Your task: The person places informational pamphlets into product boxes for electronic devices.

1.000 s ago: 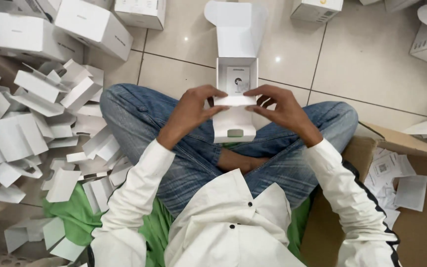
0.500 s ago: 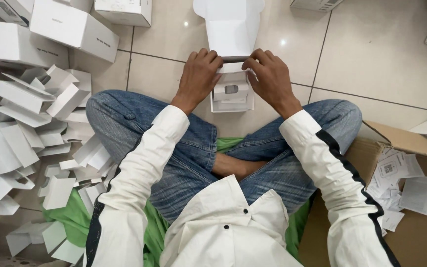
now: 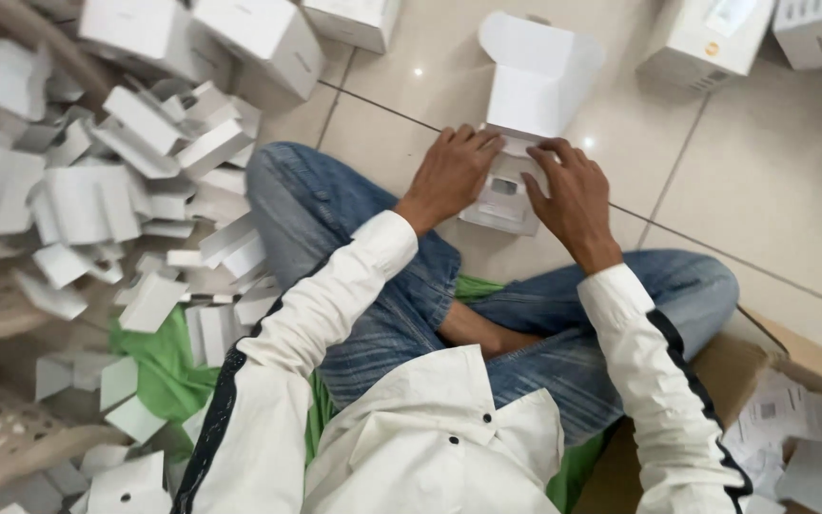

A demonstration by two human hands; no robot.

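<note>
A: Where does the work stand?

B: Judging by the pose, mid-packing. The small white box (image 3: pixel 509 190) sits on the tiled floor (image 3: pixel 773 209) just ahead of the crossed legs, its hinged lid (image 3: pixel 537 81) standing upright and open. Both hands press on the tray inside — the left hand (image 3: pixel 451 173) on its left edge, the right hand (image 3: pixel 575 190) on its right.

A: And the fingers?

B: Spread flat on the box, pressing it rather than closed around anything. Between them a small greyish part shows in a cut-out of the insert.

A: What would the next move need?

B: Probably even pressure so the insert seats level, then swinging the lid down squarely — thin card creases easily.

A: Materials around?

B: Smooth matte cardboard, sharp-edged. A loose pile of folded white card inserts (image 3: pixel 116 190) lies to the left, over green cloth (image 3: pixel 159 357); a brown carton (image 3: pixel 801 362) with paper slips is at the right; closed white boxes (image 3: pixel 268 38) stand beyond.
</note>
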